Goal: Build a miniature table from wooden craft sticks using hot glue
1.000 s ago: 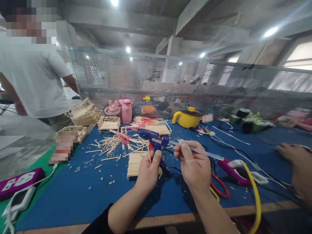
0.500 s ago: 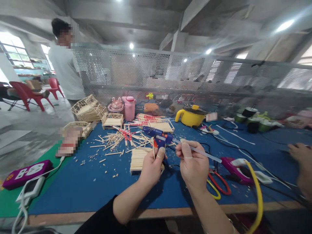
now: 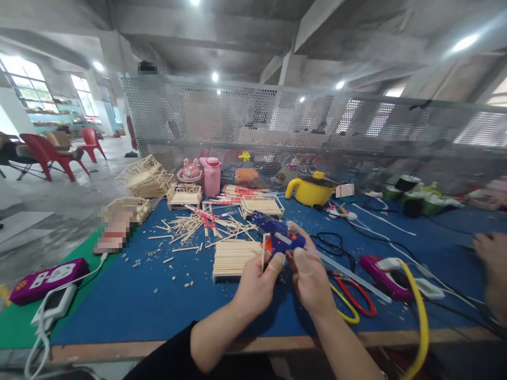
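A blue glue gun (image 3: pixel 283 237) is between my hands, its nozzle pointing to the upper left. My left hand (image 3: pixel 257 285) is closed on its lower part, with a thin wooden stick (image 3: pixel 263 252) upright between the fingers. Closed round the gun's rear end is my right hand (image 3: pixel 311 274). A long translucent glue stick (image 3: pixel 352 276) sticks out behind the gun to the lower right. Just left of my left hand lies a flat bundle of wooden sticks (image 3: pixel 235 258).
Loose sticks (image 3: pixel 190 224), small wooden frames (image 3: pixel 184 196) and a yellow pot (image 3: pixel 311 190) stand behind. Scissors (image 3: pixel 358 298) and a purple power strip (image 3: pixel 380 279) lie right. Another person's hand (image 3: pixel 491 253) is at the right edge. A phone (image 3: pixel 114 232) lies left.
Both hands and the glue gun have shifted slightly right. My right hand has moved from the glue stick onto the gun's rear. The standing person at the left has moved behind the mesh.
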Available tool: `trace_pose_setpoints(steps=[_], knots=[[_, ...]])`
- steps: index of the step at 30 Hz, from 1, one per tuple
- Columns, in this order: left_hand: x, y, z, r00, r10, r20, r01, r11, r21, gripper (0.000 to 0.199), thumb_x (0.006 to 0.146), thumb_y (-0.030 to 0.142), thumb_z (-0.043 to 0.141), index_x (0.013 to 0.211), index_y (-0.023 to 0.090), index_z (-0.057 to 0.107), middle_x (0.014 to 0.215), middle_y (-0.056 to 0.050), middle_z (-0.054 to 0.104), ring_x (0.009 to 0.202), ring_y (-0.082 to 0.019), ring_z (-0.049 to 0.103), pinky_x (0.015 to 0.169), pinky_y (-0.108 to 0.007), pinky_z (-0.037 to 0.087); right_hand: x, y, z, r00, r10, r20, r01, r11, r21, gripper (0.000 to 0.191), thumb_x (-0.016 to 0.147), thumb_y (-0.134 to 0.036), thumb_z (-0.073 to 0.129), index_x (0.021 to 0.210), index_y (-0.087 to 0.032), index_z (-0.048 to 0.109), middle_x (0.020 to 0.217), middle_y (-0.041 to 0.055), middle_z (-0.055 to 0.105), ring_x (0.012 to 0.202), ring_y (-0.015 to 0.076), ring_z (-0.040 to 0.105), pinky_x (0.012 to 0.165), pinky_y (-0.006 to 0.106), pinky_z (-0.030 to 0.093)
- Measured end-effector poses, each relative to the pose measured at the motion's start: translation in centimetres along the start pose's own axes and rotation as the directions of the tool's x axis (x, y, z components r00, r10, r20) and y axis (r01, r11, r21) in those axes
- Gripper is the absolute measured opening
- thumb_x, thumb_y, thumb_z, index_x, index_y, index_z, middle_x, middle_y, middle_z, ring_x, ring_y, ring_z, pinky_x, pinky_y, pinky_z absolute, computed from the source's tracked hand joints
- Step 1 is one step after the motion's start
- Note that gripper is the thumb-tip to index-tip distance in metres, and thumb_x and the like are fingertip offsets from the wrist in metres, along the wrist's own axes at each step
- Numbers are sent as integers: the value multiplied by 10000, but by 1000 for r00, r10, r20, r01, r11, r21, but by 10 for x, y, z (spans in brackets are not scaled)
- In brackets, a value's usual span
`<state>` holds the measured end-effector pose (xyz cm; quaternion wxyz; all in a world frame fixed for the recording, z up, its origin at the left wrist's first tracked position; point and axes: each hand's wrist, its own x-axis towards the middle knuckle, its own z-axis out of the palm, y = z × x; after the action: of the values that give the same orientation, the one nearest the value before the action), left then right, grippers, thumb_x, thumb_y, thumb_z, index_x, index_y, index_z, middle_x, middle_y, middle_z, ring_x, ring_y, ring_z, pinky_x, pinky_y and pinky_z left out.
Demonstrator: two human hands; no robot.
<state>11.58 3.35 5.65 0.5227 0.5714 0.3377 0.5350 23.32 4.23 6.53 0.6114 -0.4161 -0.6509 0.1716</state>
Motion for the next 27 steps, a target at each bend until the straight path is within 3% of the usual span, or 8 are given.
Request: trace_pose_setpoints(steps=[3, 5, 7, 10, 13, 16, 23, 27], knots=[[-12, 5, 8, 993, 90, 80, -96, 993, 74, 400, 887, 477, 452, 722, 148, 609, 700, -16, 544, 677, -138, 472, 656, -255, 388, -8, -4, -4, 961, 259, 102, -270, 956, 116, 402, 797, -517, 611, 1030, -195, 678, 909, 77, 711, 932, 253, 645, 840, 400, 512], [-20, 11, 6, 990, 125, 64, -135, 975, 179, 322, 879, 423, 490, 876, 155, 669, 874, -66, 614, 805, -178, 533, 751, -280, 420, -10, -9, -12, 933, 339, 119, -356, 918, 175, 392, 789, -513, 622, 1008, -195, 691, 898, 77, 716, 956, 263, 639, 852, 415, 508], [-29, 17, -8, 992, 126, 14, -124, 943, 307, 304, 850, 398, 547, 1018, 174, 668, 963, -88, 630, 852, -192, 558, 780, -288, 433, -10, -14, -27, 921, 365, 135, -385, 904, 185, 373, 797, -508, 614, 990, -199, 697, 863, 72, 717, 894, 251, 655, 816, 406, 521], [-45, 17, -49, 990, 113, -80, -57, 860, 507, 307, 857, 399, 530, 1043, 194, 664, 837, -54, 657, 724, -166, 568, 688, -269, 439, -12, -19, -57, 898, 384, 214, -399, 916, 35, 352, 826, -506, 577, 926, -192, 700, 717, 48, 693, 690, 205, 653, 651, 336, 534], [-58, 7, -95, 934, 188, -303, 71, 734, 676, 331, 850, 438, 523, 1028, 196, 661, 777, -18, 647, 588, -134, 516, 606, -259, 423, -21, -18, -81, 894, 326, 308, -262, 937, -231, 362, 848, -500, 544, 730, -185, 679, 606, 33, 646, 571, 171, 604, 514, 276, 486], [-64, -6, -121, 918, 149, -368, 187, 655, 732, 377, 819, 464, 554, 1071, 198, 642, 810, -7, 660, 506, -112, 480, 569, -263, 427, -32, -14, -88, 898, 271, 347, -118, 907, -404, 413, 853, -489, 538, 567, -204, 628, 550, 16, 626, 501, 152, 575, 460, 258, 463], [-58, -15, -113, 941, 269, -206, 59, 469, 881, 287, 875, 386, 478, 925, 225, 711, 980, -58, 688, 828, -197, 639, 720, -292, 475, -39, -5, -74, 924, 184, 336, -5, 883, -469, 458, 866, -507, 498, 556, -210, 659, 699, 47, 708, 519, 157, 600, 440, 260, 455], [-61, -16, -113, 931, 238, -275, 116, 523, 844, 308, 857, 400, 498, 1059, 233, 661, 1030, -62, 690, 930, -229, 643, 785, -314, 486, -35, -3, -70, 904, 179, 387, 37, 871, -490, 378, 894, -466, 474, 752, -208, 711, 704, 49, 695, 528, 164, 579, 522, 291, 481]])
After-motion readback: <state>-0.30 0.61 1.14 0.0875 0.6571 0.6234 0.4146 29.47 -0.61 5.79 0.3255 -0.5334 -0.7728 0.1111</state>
